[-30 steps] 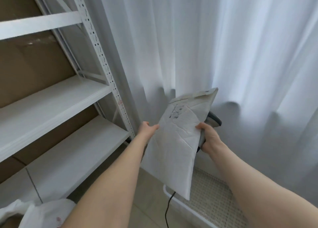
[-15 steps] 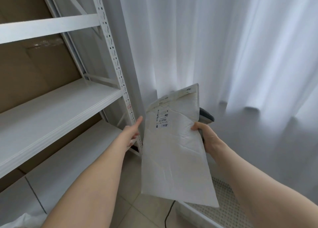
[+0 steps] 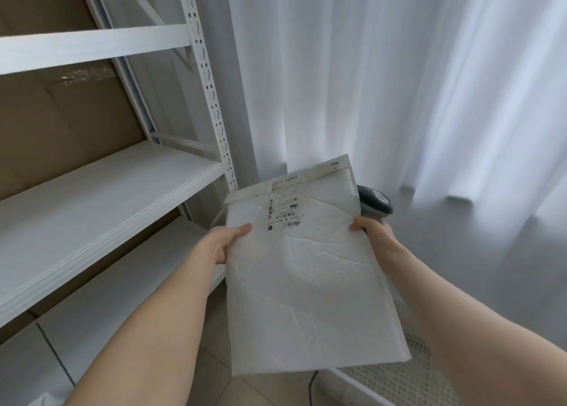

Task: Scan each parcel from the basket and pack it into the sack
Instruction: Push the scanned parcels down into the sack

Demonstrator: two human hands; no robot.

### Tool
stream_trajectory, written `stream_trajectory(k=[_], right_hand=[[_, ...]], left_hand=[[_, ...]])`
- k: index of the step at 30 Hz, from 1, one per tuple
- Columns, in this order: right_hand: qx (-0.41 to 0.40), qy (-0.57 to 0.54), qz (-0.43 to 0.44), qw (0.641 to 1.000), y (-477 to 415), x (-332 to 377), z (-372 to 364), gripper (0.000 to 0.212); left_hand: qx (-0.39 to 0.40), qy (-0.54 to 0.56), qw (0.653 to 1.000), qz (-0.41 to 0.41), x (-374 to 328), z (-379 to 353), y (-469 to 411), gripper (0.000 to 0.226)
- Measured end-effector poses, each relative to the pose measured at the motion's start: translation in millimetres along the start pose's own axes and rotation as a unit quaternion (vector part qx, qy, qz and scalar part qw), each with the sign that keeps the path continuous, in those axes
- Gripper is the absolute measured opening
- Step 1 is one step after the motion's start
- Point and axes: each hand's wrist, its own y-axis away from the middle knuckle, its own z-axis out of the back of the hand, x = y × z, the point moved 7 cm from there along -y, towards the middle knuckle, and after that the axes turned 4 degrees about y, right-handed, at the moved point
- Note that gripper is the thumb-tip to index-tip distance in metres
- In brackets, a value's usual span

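Pinched the parcel (image 3: 306, 283), centre frame, with left grip (image 3: 228, 243) at 9 o'clock and right grip (image 3: 376, 234) at 3, scanner (image 3: 376, 203) clenched there too. Needed to steady it left-handed, then aim squarely at the label (image 3: 283, 214).

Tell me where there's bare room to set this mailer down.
The middle shelf board, left of the perforated upright, is bare; so is the lower board beneath it. Right is crowded: scanner, cable, mesh basket below the mailer.

White metal shelving (image 3: 107, 197) left, backlit sheer white curtains (image 3: 383, 83), pale tiled floor (image 3: 264, 390)
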Motion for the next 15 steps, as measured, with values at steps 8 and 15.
stream_trajectory(k=[8,15], right_hand=[[-0.079,0.082,0.049,0.992,-11.1,0.3,12.8,0.021],[0.102,0.034,0.035,0.994,10.4,13.8,-25.7,0.007]], left_hand=[[-0.126,0.011,0.981,-0.145,-40.3,22.6,9.5,0.038],[-0.174,-0.003,0.961,-0.214,-57.2,2.1,26.5,0.03]])
